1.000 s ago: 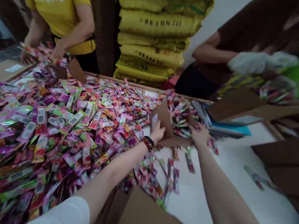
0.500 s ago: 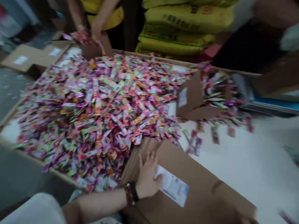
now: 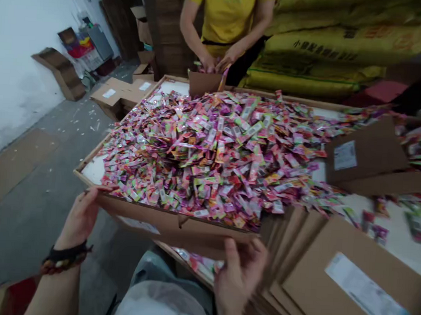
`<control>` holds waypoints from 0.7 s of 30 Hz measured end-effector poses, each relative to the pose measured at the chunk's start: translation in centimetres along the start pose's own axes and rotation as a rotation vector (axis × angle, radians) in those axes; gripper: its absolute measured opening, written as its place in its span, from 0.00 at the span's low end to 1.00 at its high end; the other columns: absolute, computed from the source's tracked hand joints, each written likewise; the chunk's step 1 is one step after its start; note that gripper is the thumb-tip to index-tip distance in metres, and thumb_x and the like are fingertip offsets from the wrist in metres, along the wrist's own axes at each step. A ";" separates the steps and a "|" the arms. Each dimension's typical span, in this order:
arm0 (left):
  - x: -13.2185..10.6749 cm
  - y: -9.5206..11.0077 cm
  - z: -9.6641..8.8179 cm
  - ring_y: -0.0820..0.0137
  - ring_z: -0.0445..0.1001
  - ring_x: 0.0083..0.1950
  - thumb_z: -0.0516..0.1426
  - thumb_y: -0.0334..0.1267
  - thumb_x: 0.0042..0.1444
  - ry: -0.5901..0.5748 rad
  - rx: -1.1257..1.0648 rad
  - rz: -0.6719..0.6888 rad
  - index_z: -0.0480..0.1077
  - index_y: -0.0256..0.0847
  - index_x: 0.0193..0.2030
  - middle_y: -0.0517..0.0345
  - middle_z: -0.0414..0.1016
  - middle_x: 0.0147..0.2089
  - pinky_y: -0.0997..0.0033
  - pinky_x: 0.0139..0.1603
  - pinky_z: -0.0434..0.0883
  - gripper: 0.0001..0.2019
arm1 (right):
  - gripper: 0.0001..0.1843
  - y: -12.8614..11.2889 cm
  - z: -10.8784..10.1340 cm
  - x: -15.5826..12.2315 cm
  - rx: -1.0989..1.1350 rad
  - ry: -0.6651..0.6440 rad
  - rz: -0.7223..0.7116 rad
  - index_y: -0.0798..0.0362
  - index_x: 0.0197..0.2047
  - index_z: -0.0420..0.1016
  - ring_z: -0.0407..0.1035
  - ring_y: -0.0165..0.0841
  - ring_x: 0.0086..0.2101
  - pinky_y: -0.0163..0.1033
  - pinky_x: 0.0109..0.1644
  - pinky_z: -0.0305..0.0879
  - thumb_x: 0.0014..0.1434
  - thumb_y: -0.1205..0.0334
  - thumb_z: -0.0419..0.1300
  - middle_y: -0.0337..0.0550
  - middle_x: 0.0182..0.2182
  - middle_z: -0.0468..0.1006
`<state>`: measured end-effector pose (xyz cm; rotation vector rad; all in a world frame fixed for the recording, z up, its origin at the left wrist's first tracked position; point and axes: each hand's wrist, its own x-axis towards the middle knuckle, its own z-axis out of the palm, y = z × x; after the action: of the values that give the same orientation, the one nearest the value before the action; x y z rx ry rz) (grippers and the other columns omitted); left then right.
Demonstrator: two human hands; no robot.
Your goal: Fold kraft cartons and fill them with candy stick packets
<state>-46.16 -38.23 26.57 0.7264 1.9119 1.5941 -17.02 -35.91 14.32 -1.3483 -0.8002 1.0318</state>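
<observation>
Flat box (image 3: 188, 232), brown cardboard, held up in both hands across the near side of the table (image 3: 93, 169), its long upper edge running left to right just in front of the heap of packets (image 3: 211, 148). Pale label (image 3: 138, 225) on its near face, toward the left end.

Left hand (image 3: 80, 218): fingers grasping the left end of the flat box, fingertips at the upper corner. Dark and reddish-brown bracelets (image 3: 65, 258) on that wrist. Right hand (image 3: 241, 273): fingers grasping the right end, thumb up against the near face; slight blur.

Near right, just beside the right hand: stack of folded boxes (image 3: 318, 254), overlapping, the top one with a large white label (image 3: 366, 293). Beyond it, an open box (image 3: 371, 148) stands on the table, packets at its right side, a label on its left panel. A few loose packets lie on the white surface between the two.

Far side: co-worker in a yellow shirt (image 3: 228, 16), both hands at a small open box (image 3: 204, 84), packets showing at its top. Yellow sacks (image 3: 317, 52) piled at far right. Left: grey floor (image 3: 79, 140), closed cartons (image 3: 125, 93) with labels beside the table.
</observation>
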 end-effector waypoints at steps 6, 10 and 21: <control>6.2 -0.7 -14.6 0.54 0.73 0.53 0.70 0.50 0.34 -0.110 0.154 -0.330 0.81 0.38 0.35 0.47 0.81 0.48 0.65 0.45 0.72 0.22 | 0.26 -0.1 15.5 -6.1 0.055 -0.029 0.066 0.51 0.41 0.57 0.61 0.34 0.37 0.43 0.48 0.62 0.53 0.42 0.63 0.40 0.36 0.61; 9.9 -2.5 -18.4 0.58 0.77 0.44 0.69 0.53 0.34 -0.005 0.112 -0.323 0.81 0.36 0.34 0.49 0.83 0.41 0.67 0.41 0.73 0.24 | 0.31 1.4 19.1 -9.9 -0.051 -0.240 -0.137 0.52 0.56 0.55 0.59 0.42 0.53 0.53 0.60 0.57 0.58 0.42 0.57 0.50 0.51 0.60; 15.3 -7.5 -15.5 0.55 0.62 0.66 0.54 0.52 0.57 -0.488 0.461 0.169 0.81 0.41 0.33 0.49 0.78 0.54 0.54 0.68 0.55 0.20 | 0.44 9.7 26.2 -10.3 -0.013 -0.471 0.207 0.56 0.63 0.59 0.63 0.44 0.56 0.52 0.63 0.57 0.44 0.53 0.66 0.54 0.57 0.68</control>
<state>-68.39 -39.41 20.51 1.3573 1.8829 0.9334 -46.14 -36.05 8.24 -1.2308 -1.0266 1.5430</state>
